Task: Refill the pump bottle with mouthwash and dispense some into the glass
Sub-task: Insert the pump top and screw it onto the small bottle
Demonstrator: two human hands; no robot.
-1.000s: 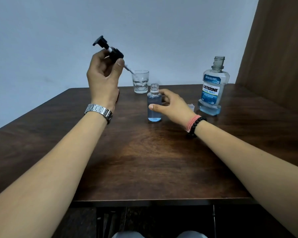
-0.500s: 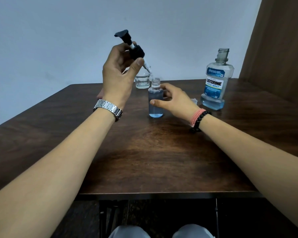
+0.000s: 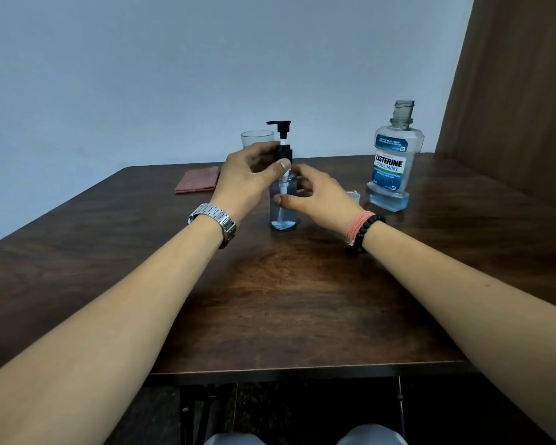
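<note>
Where half a second ago the left hand held the pump head raised and tilted above the counter, the pump head [image 3: 281, 141] now stands upright in the neck of the small pump bottle [image 3: 282, 205], its nozzle pointing left and its white dip tube reaching down into the blue liquid. The head view has also shifted, so that a folded pink cloth [image 3: 198, 184] shows at the far left of the counter [image 3: 286, 300].

Blue mouthwash fills the pump bottle nearly to its shoulder, and the bottle stands on the counter between the two hands. Behind it sits the clear glass [image 3: 256, 139], partly hidden by the left hand; whether it holds anything cannot be told. To the right, well apart, the uncapped Listerine bottle [image 3: 394, 162] stands upright with only a shallow band of blue at its base. A small clear cap [image 3: 353, 197] lies between the right hand and that big bottle.

With its thumb and fingertips, the left hand [image 3: 244, 181] forms a pinching grip on the black collar of the pump head, a metal watch [image 3: 214, 221] at the wrist. Beside the bottle, the right hand [image 3: 315, 195] curves round its body, thumb across the front and fingers behind, with beaded and pink string bracelets [image 3: 361, 229] on the wrist.
</note>
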